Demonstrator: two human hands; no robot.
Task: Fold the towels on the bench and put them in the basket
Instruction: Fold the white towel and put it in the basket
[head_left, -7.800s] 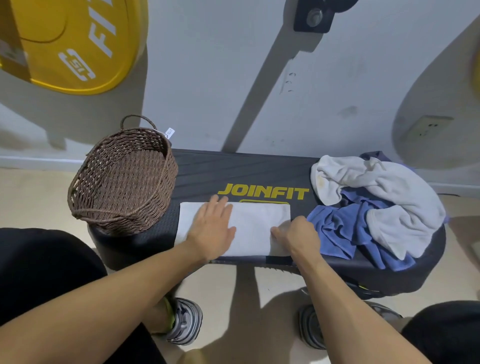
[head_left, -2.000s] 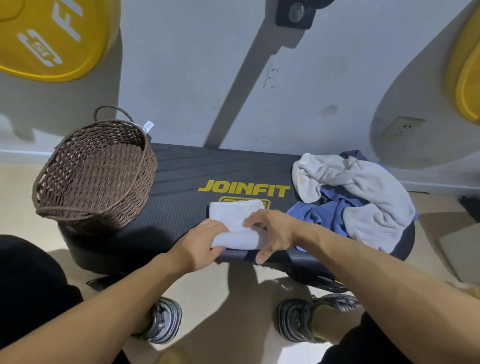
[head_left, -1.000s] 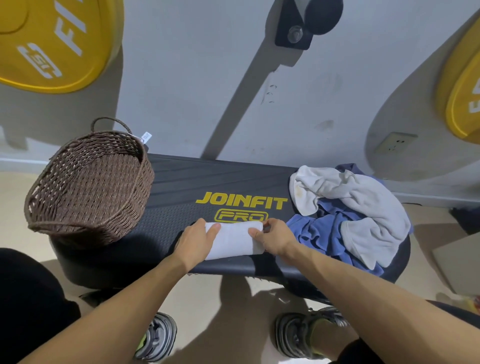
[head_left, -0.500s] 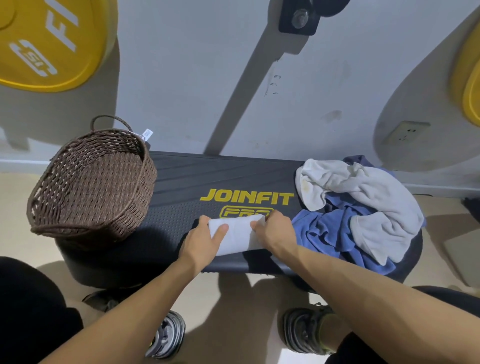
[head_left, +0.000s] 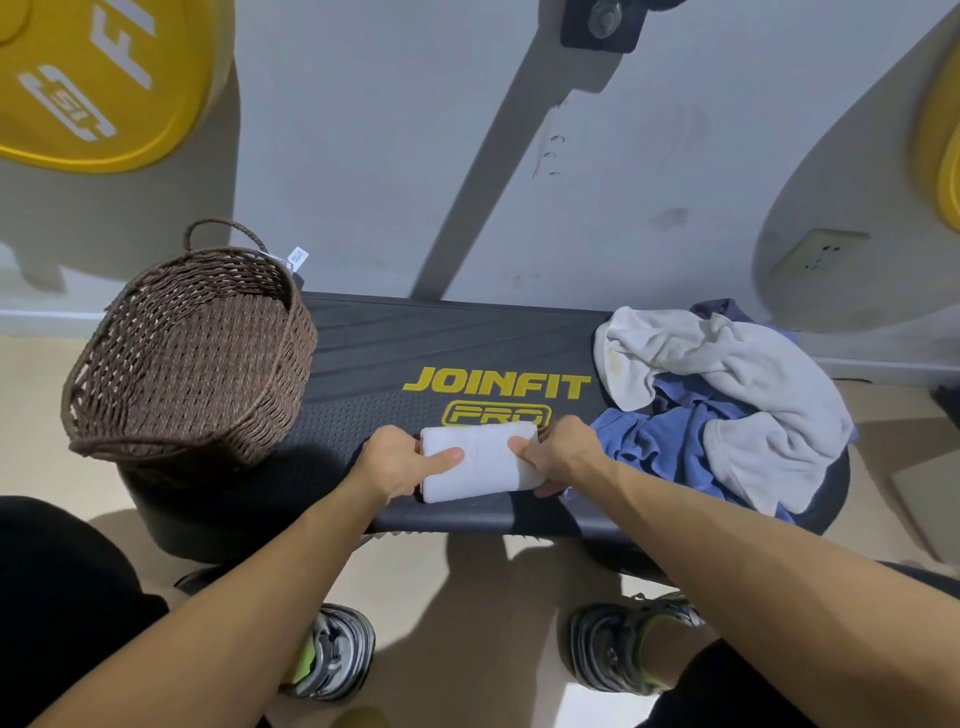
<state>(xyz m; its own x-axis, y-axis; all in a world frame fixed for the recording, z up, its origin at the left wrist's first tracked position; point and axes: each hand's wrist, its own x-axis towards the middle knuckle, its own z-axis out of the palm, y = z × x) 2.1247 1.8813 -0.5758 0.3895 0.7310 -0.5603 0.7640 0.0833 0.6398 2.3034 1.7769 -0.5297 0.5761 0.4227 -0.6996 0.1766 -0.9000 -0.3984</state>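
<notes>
Though folded, towel (head_left: 480, 461) between both hands.

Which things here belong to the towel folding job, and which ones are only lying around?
Job:
folded white towel, held by left hand and right hand
crumpled white towel
blue towel
wicker basket
bench

Lying about:
yellow weight plate
wall socket

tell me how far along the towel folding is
Done: one white towel is folded into a compact block. In hand: the left hand and right hand grip its ends on the bench. Left: it goes in the basket, which shows no towels; the white-and-blue pile lies unfolded.
</notes>
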